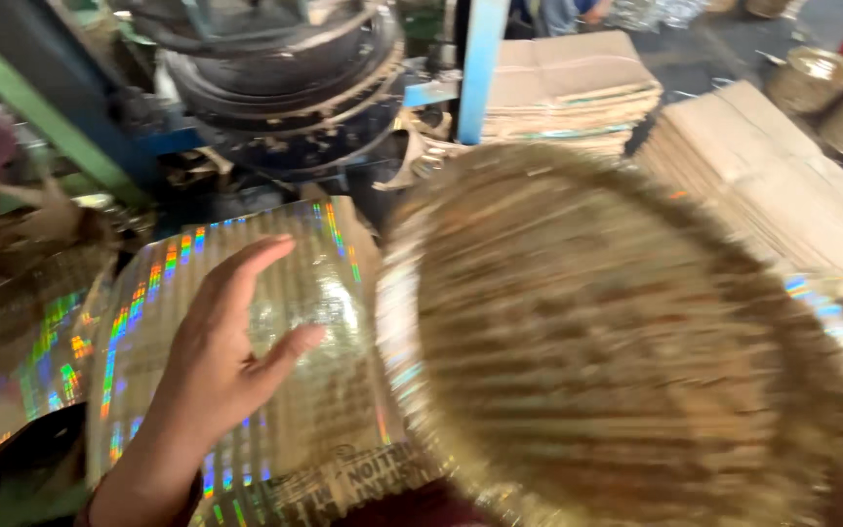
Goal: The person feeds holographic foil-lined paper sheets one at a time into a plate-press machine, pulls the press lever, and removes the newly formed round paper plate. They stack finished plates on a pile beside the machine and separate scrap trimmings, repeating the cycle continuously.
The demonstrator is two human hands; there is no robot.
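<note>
The left hand (212, 366) is laid flat, fingers spread, on a holographic foil sheet (246, 322). Just to its right, a blurred round foil plate (617, 342) is seen, nearer the unseen right hand, whose grip cannot be told. Cardboard stacks (773, 185) are piled behind.
</note>
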